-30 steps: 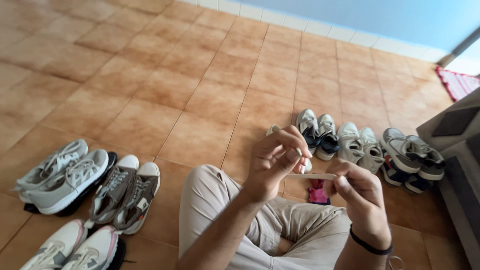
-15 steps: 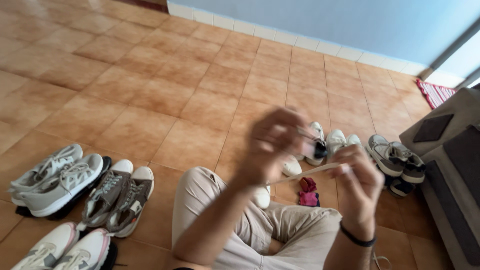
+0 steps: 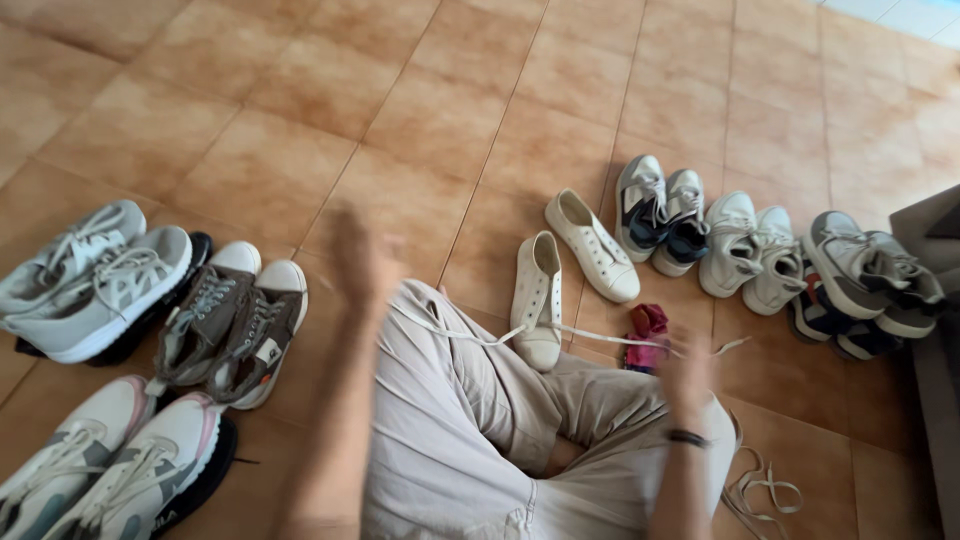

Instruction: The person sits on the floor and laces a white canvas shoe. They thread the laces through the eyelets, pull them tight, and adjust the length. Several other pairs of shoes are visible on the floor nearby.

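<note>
Two hands are raised apart over the lap, with a white shoelace (image 3: pixel 590 338) stretched between them. The left hand (image 3: pixel 362 262) sits at about 9 o'clock from the lace's middle and is motion-blurred; whether its fingers close on the lace end cannot be told. The right hand (image 3: pixel 688 372) sits at about 4 o'clock, fingers apparently pinched on the lace, which runs past it to a free tip; blur leaves this uncertain. The lace is taut rather than slack, consistent with being drawn out to full length.

Placement of surrounding items:
- One pair of cream canvas shoes (image 3: pixel 565 268) lies at 12 o'clock from the knees, unlaced, just behind the lace.
- A red cloth (image 3: pixel 647 332) lies just beside them, at 3 o'clock.
- A second loose lace (image 3: pixel 758 492) lies coiled on the tiled floor (image 3: pixel 300 110) at 5 o'clock.
- Further sneaker pairs are set side by side in rows at 9 and 2 o'clock.
</note>
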